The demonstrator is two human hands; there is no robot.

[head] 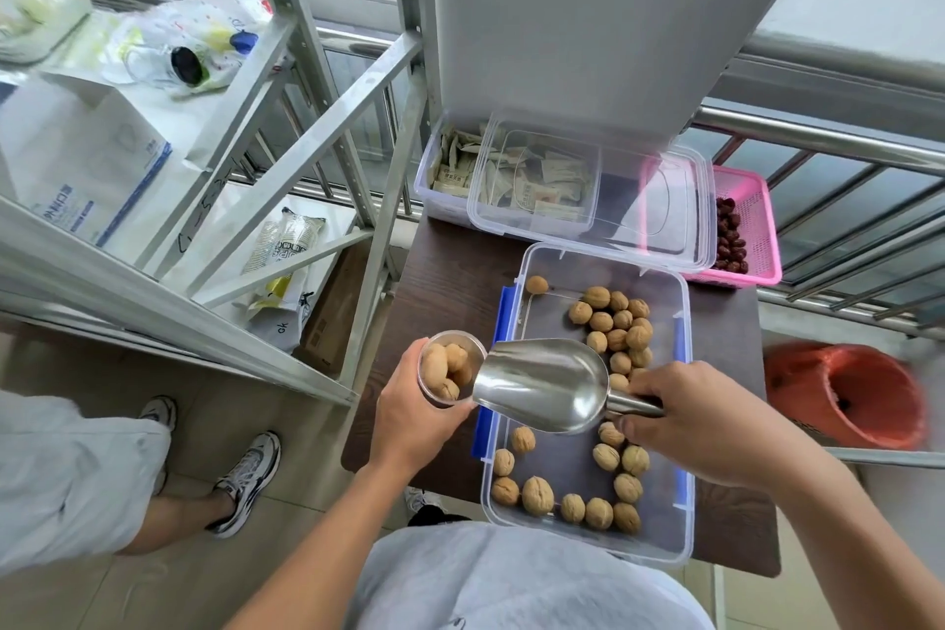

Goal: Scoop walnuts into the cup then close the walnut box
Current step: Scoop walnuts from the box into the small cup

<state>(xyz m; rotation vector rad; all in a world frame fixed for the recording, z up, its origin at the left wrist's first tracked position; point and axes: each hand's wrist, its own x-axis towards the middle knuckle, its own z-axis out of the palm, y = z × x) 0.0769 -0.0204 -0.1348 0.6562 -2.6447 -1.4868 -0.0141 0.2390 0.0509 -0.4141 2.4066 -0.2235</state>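
1. Grey shirt fills the view at 6 o'clock, with two bare forearms reaching forward from it.
2. At 8 o'clock, another person's sneakers stand on a tiled floor. A metal rack holding bags rises from 9 to 11 o'clock.
3. Just left of centre, the left hand wraps its fingers round a clear cup. The cup is held upright over the dark table, just beside the box's 9 o'clock wall. Several walnuts sit inside it.
4. A metal scoop lies above that wall. Its mouth touches the cup's rim at the cup's 3 o'clock. Its bowl looks empty.
5. The clear box stands open on the table at centre. Loose walnuts are spread from its 12 round to its 6 o'clock.
6. The right hand clamps the scoop's handle above the box, at the scoop's 3 o'clock.
7. At the box's 12 o'clock, a clear lid rests across a tub of sachets and a pink basket of dark red fruit.
8. At 3 o'clock, off the table, sits an orange bag.
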